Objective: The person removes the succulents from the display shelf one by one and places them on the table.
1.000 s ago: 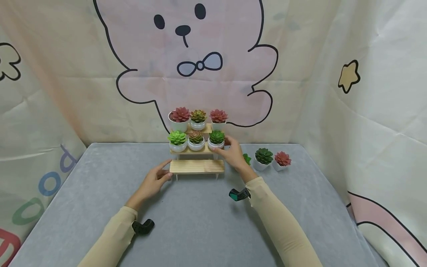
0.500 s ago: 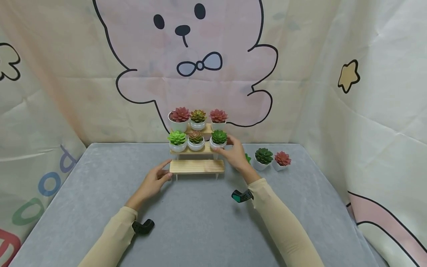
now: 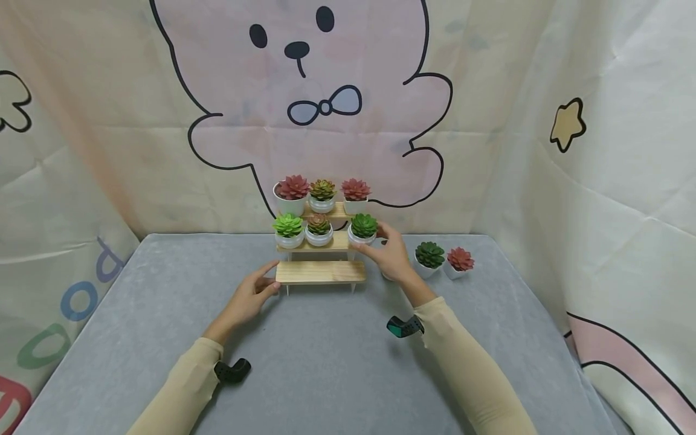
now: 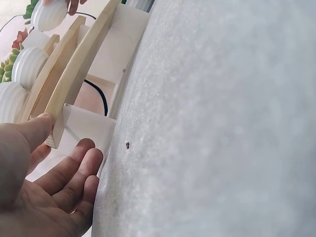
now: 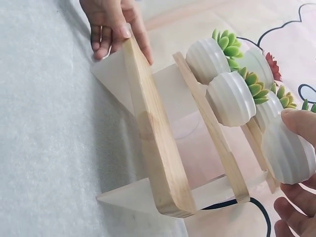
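Note:
A three-step wooden shelf point(image 3: 321, 273) with whitish side supports stands at the back of the table. My left hand point(image 3: 252, 296) pinches the left end of its lowest board, thumb and index finger on either side of the wood in the left wrist view. My right hand point(image 3: 393, 257) holds a dark green succulent in a white ribbed pot point(image 5: 286, 153), thumb against its wall. That pot is at the right end of the middle board, partly past it. Left of it on this board are a bright green succulent point(image 3: 289, 226) and a brownish one point(image 3: 319, 225).
On the top board are a red succulent point(image 3: 293, 188), a yellow-green one point(image 3: 323, 191) and another red one point(image 3: 356, 190). Right of the shelf, a dark green potted succulent point(image 3: 429, 255) and a red one point(image 3: 461, 260) stand on the grey table point(image 3: 326, 362). Printed cloth hangs behind.
My right hand has moved to the right with the dark green potted succulent, widening the gap to the brownish one. My left hand stays at the lowest board.

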A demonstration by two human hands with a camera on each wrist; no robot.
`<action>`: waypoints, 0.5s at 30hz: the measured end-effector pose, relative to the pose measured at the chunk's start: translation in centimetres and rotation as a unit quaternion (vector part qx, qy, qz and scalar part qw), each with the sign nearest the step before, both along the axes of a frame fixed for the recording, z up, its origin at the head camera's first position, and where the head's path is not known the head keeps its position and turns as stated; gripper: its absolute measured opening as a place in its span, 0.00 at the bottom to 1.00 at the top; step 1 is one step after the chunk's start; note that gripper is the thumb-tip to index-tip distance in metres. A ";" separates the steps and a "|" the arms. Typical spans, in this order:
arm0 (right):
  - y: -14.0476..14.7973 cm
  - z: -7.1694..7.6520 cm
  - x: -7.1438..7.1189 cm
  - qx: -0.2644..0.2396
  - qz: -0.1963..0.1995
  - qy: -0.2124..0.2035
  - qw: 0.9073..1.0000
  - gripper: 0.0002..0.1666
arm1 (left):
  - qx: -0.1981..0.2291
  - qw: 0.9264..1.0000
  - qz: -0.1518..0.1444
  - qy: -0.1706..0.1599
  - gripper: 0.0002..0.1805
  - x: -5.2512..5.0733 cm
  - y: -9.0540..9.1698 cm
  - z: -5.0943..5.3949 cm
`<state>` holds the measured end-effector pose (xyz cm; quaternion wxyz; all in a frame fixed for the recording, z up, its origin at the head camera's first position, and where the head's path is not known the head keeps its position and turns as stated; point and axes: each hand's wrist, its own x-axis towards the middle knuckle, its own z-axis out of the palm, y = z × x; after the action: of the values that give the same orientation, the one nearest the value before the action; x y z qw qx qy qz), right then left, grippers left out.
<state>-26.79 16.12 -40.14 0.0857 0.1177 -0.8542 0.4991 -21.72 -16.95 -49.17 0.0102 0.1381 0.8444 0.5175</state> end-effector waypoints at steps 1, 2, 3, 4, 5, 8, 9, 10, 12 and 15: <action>0.1 0.1 0.1 0.000 0.000 0.001 1.000 0.39 | 0.000 1.000 0.000 0.000 0.32 0.0 0.0 0.0; 0.2 0.1 0.2 -0.001 0.001 0.002 1.000 0.39 | 0.000 1.000 0.002 -0.002 0.32 0.0 0.0 0.0; 0.3 0.2 0.3 0.001 0.002 0.005 1.000 0.39 | 0.000 1.000 0.000 -0.001 0.32 0.0 0.0 0.0; 0.4 0.3 0.5 0.000 0.002 0.007 1.000 0.39 | -0.001 1.000 0.000 -0.001 0.32 0.0 0.0 0.0; 0.5 0.3 0.6 0.002 0.001 0.008 1.000 0.39 | 0.000 1.000 0.001 -0.002 0.31 0.0 0.0 0.0; 0.7 0.5 1.0 0.005 0.003 0.014 1.000 0.39 | -0.003 1.000 -0.001 0.001 0.31 0.0 0.0 0.0; 0.8 0.5 1.1 0.006 0.005 0.016 1.000 0.39 | -0.003 1.000 -0.001 0.001 0.31 0.0 0.0 0.0; 0.8 0.6 1.2 0.006 0.007 0.017 1.000 0.39 | -0.003 1.000 -0.001 0.000 0.32 0.1 0.0 0.1; 1.0 0.7 1.6 0.007 0.011 0.022 1.000 0.39 | -0.002 1.000 0.000 -0.001 0.32 0.0 0.0 0.1; 1.3 0.7 2.0 0.007 0.018 0.029 0.999 0.38 | -0.003 1.000 0.001 0.000 0.32 0.0 0.0 0.0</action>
<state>-24.78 17.37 -39.46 0.1007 0.1481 -0.8527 0.4908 -21.69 -16.93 -49.15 0.0097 0.1371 0.8459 0.5153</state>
